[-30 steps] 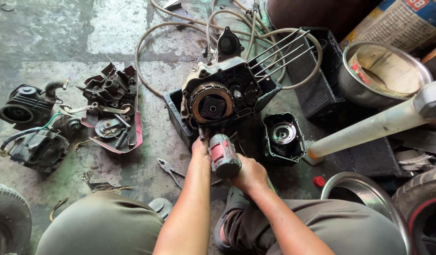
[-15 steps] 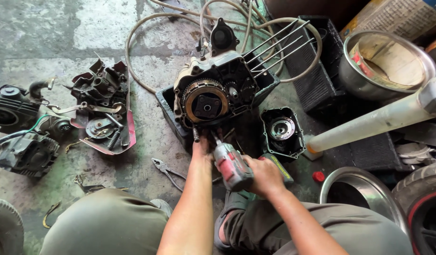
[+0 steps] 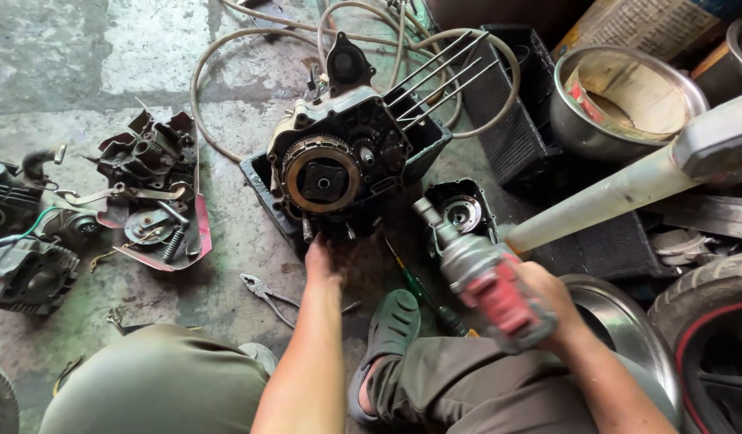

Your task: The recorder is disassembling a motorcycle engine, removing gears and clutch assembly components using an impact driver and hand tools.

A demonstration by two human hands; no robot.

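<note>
Engine case under flat left hand, right hand gripping red-grey power tool, printed tan sack top right.

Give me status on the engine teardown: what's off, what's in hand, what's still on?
Off: the side cover lies beside the engine, and more removed parts sit on the red tray to the left.
In hand: the right hand holds a red power driver clear of the engine; the left hand rests at the lower edge of the case.
Left: the round clutch remains mounted, and the long studs are in place.
</note>
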